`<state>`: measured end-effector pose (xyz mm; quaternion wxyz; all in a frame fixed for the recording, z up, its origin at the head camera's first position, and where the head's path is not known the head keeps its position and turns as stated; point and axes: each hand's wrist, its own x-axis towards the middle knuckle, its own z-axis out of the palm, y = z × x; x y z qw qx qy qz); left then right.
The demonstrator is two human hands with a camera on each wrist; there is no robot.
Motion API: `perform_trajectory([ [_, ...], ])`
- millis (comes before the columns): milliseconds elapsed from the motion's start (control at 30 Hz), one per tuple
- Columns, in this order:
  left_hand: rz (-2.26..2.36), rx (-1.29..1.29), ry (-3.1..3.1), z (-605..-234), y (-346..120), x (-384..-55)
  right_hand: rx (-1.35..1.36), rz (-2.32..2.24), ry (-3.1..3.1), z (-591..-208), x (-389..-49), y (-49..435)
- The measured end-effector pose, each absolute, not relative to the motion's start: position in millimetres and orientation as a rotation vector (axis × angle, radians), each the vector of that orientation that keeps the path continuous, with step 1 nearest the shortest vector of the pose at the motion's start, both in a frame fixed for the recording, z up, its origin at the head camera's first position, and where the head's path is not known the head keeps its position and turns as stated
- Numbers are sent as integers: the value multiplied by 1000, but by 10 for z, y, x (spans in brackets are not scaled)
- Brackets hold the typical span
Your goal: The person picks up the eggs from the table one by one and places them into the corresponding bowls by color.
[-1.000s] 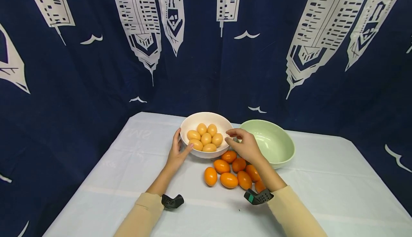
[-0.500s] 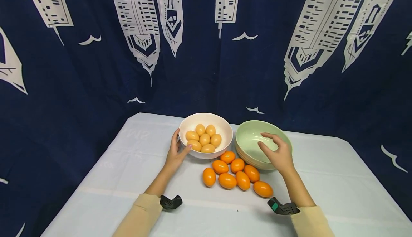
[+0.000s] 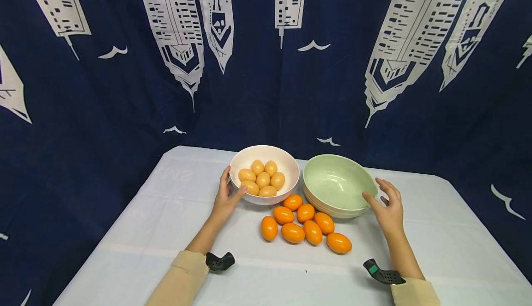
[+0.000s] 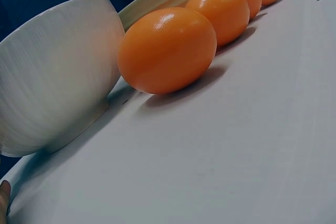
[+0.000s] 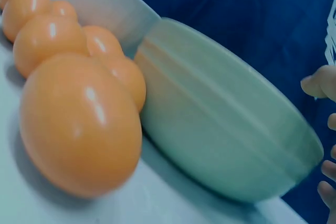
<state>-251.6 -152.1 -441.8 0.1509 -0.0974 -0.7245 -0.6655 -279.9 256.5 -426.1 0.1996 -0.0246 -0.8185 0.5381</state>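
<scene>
My left hand (image 3: 224,202) holds the left side of a white bowl (image 3: 292,183), its thumb near the front rim and its fingers along the outside. Several pale yellow eggs (image 3: 263,179) lie in that bowl. To its right stands a light green bowl (image 3: 332,181) with nothing in it. Beside the green bowl's right rim is my right hand (image 3: 389,209), thumb and fingers spread apart and holding nothing. In the right wrist view, its thumb (image 5: 317,83) shows past the green bowl's edge.
Several glossy orange eggs (image 3: 293,233) lie loose on the white-covered table (image 3: 166,232), in front of the two bowls. The nearest one in the right wrist view is a large orange egg (image 5: 79,124). Behind the table hangs a dark blue curtain (image 3: 257,112) with white building prints.
My right hand has moved right, from beside the white bowl, across the green bowl to its right rim. The left hand has stayed at the white bowl.
</scene>
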Motion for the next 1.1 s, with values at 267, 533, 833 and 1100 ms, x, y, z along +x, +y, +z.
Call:
perform_trajectory([
  [267, -1904, -276, -2085, -4430, -1514, -2513, -90, 1750, -2328, -4442, -2770, 2691],
  [533, -1916, -254, -2091, -4413, -1498, -2514, 4, 1949, -2161, -4561, -2800, 2714],
  [833, -1899, -212, -2119, -4588, -1532, -2656, 26, 1981, -2111, -4605, -2824, 2715],
  [1100, -1889, -138, -2205, -4641, -1642, -2636, -4, 1959, -2134, -4653, -2816, 2677],
])
